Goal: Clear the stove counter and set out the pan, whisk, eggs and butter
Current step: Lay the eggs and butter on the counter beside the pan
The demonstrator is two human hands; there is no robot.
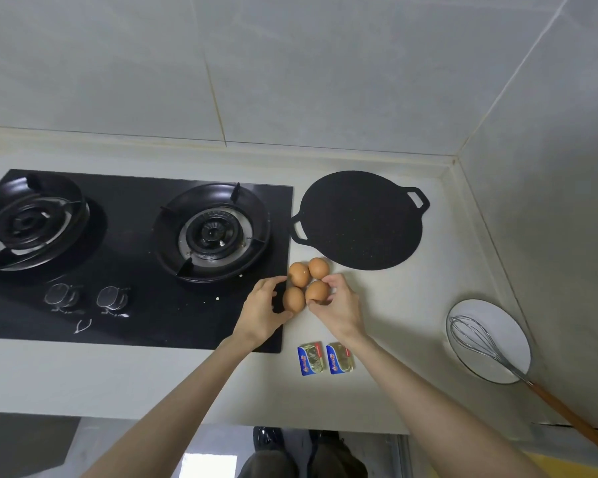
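Several brown eggs (308,282) sit in a tight cluster on the pale counter beside the stove's right edge. My left hand (261,310) curls around the near-left egg, and my right hand (337,307) holds the near-right egg with its fingertips. A flat black pan (359,220) with two loop handles lies just behind the eggs. Two foil-wrapped butter packs (325,357) lie side by side in front of the eggs, between my forearms. A steel whisk (477,338) with a wooden handle rests across a white plate (508,326) at the right.
A black two-burner gas stove (135,257) with two knobs fills the left of the counter. Tiled walls meet in a corner at the back right. The counter's front edge runs below the butter packs, with floor beneath it.
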